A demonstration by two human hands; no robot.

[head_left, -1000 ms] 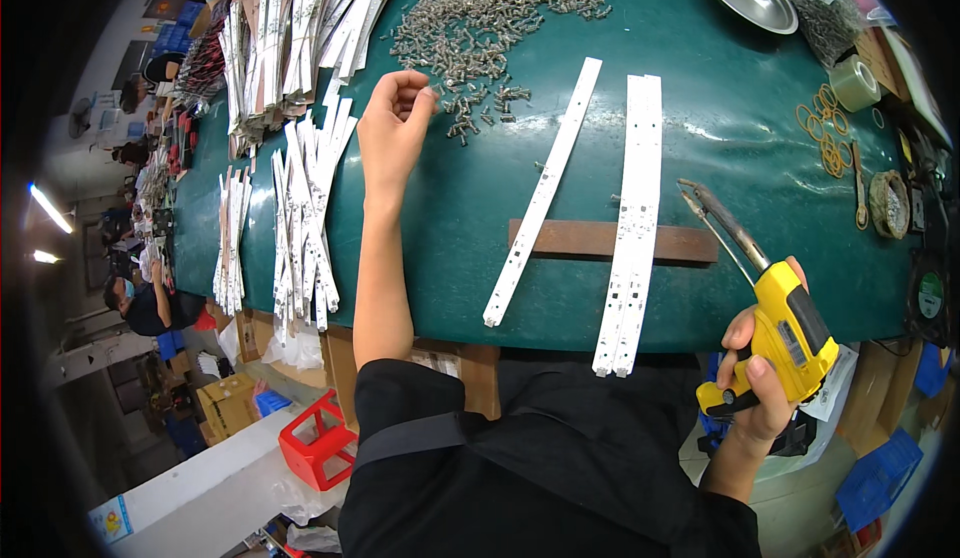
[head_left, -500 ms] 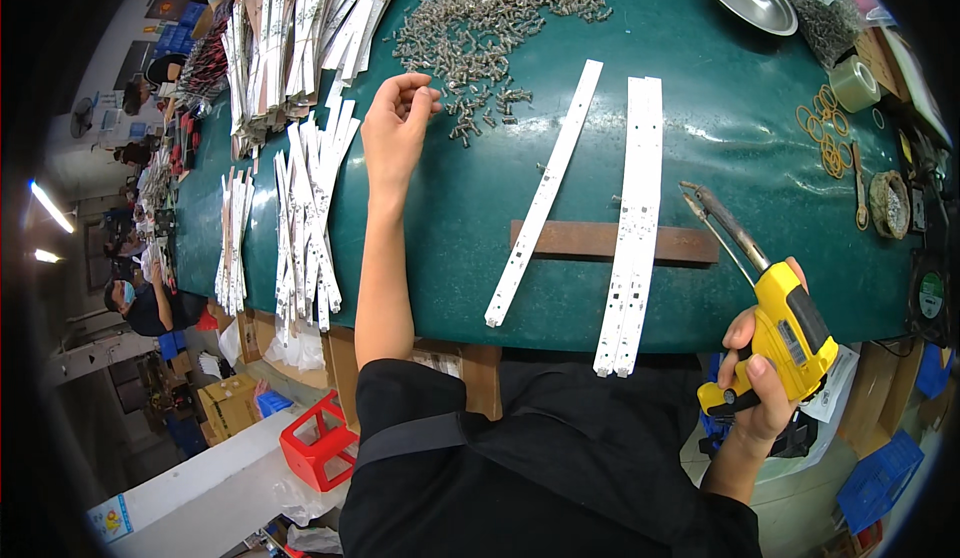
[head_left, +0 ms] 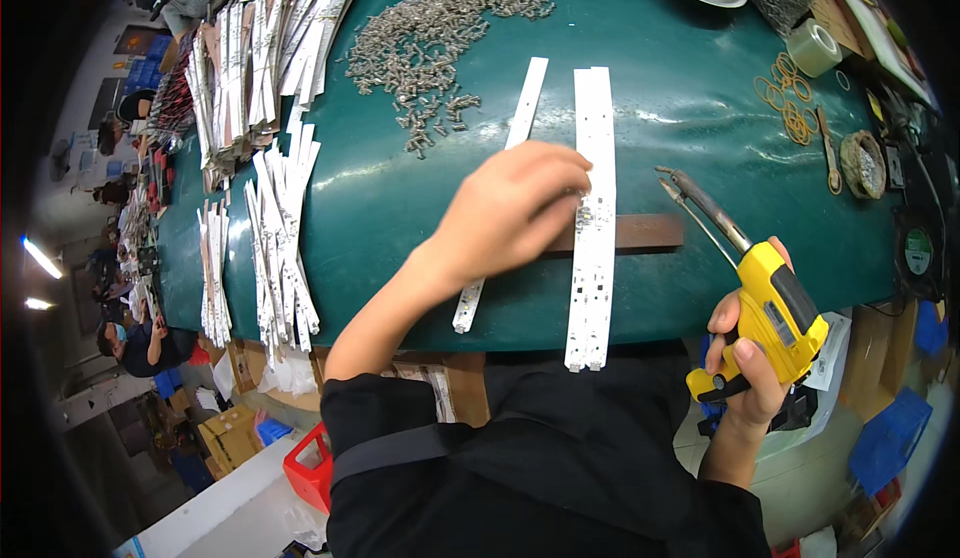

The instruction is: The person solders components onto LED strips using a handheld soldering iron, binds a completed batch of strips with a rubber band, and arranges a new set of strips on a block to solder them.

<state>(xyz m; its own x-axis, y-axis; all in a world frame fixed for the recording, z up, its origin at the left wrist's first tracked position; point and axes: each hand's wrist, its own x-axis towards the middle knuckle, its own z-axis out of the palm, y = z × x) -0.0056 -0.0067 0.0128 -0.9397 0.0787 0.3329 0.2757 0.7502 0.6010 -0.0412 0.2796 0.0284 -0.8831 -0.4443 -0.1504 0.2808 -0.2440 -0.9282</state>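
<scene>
- Paired strips lie across the bar, seemingly unfinished.
- Left hand is at their edge, fingers curled; I can't tell if they grip anything.
- Right hand grips the gun, tip off the strips.
- Beyond, plenty of parts lie heaped, apparently unused.

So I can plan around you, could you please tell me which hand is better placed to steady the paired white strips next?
The left hand, I think: it is right at the paired strips, while the right hand grips a yellow soldering gun.
</scene>
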